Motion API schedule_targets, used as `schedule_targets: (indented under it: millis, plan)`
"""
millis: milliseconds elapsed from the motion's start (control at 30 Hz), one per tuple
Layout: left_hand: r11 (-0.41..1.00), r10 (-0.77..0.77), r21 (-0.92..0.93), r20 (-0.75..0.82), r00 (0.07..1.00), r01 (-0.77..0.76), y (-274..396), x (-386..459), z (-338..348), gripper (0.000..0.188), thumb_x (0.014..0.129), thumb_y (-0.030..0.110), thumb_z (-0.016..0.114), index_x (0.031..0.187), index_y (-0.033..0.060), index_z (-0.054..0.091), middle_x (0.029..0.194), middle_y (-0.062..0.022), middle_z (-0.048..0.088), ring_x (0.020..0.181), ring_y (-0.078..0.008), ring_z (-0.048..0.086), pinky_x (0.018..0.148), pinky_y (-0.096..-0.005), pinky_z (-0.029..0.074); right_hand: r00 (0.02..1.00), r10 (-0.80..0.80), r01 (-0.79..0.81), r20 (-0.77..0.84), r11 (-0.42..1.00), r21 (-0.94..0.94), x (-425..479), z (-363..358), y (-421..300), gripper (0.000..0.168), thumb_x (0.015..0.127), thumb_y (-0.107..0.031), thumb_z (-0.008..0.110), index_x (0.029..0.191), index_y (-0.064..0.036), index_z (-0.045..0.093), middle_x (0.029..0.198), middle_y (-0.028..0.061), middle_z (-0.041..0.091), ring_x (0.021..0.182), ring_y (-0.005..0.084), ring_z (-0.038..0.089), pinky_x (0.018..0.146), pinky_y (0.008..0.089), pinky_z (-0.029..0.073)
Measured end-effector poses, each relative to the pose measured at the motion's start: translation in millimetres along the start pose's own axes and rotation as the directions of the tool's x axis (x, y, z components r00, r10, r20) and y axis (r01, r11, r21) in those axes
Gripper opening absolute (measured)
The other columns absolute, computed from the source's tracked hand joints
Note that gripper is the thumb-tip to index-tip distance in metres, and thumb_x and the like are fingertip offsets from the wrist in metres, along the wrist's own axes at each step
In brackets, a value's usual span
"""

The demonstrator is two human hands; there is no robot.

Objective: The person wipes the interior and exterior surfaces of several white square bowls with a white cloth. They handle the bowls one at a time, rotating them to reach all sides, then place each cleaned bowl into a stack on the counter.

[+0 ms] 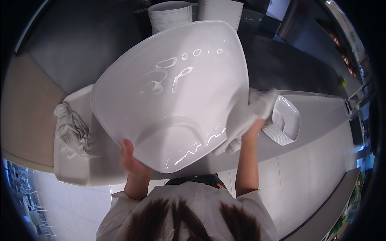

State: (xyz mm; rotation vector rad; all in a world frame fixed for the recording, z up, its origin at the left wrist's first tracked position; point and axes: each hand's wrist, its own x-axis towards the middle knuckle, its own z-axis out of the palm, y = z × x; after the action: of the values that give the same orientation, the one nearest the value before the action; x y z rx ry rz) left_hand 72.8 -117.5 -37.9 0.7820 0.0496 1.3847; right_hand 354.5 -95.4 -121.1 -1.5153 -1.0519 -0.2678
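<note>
A big glossy white square bowl [169,90] is tilted up before me, its hollow inside facing the camera. My left hand [132,158] grips its lower left rim, thumb on the inner face. At the bowl's right side, my right hand [257,126] holds a white cloth [256,105], which is blurred and lies against the rim. The cloth hides most of those fingers. Under the bowl's lower right edge, a further fold of white cloth [233,146] shows; whether it is the same cloth, I cannot tell.
At left, a white tray or tub [72,171] carries a crumpled white cloth [74,132]. A stack of white square bowls [283,123] stands right on the grey counter [316,111]. Behind the big bowl rise a round plate stack [170,18] and a square-edged white dish stack [221,10].
</note>
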Motion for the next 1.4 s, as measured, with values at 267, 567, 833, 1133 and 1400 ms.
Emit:
schedule_targets:
  millis: [267,567,833,1133,1400]
  plan:
    - [0.985,0.073,-0.166,0.167,0.983,-0.045,-3.5,25.8,9.1,0.057,0.081,0.040,0.033,0.120,0.0017,0.018,0.118,-0.0138,0.032,0.105,-0.0285,0.037,0.084,-0.0387,0.034,0.993,0.078,-0.060,-0.091,0.982,0.182,-3.5,-79.4,-29.4,0.050,0.071,-0.025,0.051,0.113,-0.002,0.034,0.107,0.0114,0.042,0.099,0.0231,0.040,0.083,0.0333,0.032]
    - [0.988,-0.139,-0.047,0.095,0.986,0.144,-17.9,14.2,3.8,0.062,0.079,0.043,0.035,0.122,0.0028,0.013,0.120,-0.0133,0.028,0.108,-0.0269,0.034,0.085,-0.0369,0.033,0.578,-0.388,0.127,0.718,0.912,0.391,-40.1,-19.3,-95.1,0.057,0.063,-0.029,0.058,0.111,-0.006,0.039,0.112,0.0106,0.040,0.104,0.0252,0.038,0.086,0.0359,0.031]
    - [0.978,-0.173,0.112,-0.024,0.985,0.175,-12.7,14.4,9.6,0.070,0.075,0.052,0.036,0.121,0.0039,0.016,0.120,-0.0114,0.029,0.107,-0.0250,0.034,0.084,-0.0349,0.035,0.672,-0.430,0.197,0.602,0.888,0.415,-45.4,-9.3,-81.9,0.054,0.066,-0.027,0.054,0.112,-0.004,0.039,0.116,0.0126,0.037,0.110,0.0271,0.032,0.093,0.0344,0.019]
    - [0.977,0.211,-0.063,0.208,0.955,-0.202,-11.4,37.0,13.5,0.059,0.080,0.046,0.028,0.120,0.0033,0.019,0.117,-0.0122,0.033,0.104,-0.0254,0.038,0.084,-0.0360,0.035,0.792,-0.376,0.119,0.482,0.868,0.482,-49.9,-22.0,-87.2,0.036,0.065,-0.011,0.048,0.098,0.004,0.046,0.100,0.0171,0.045,0.094,0.0292,0.043,0.081,0.0381,0.032]
    - [0.963,0.019,-0.269,0.111,0.994,0.012,-7.9,43.8,24.1,0.056,0.082,0.044,0.026,0.120,0.0032,0.020,0.116,-0.0118,0.035,0.101,-0.0237,0.040,0.083,-0.0350,0.035,0.681,-0.540,0.258,0.494,0.809,0.529,-38.7,-8.2,-116.9,0.033,0.056,-0.009,0.054,0.086,0.005,0.049,0.082,0.0143,0.051,0.071,0.0261,0.051,0.061,0.0334,0.041]
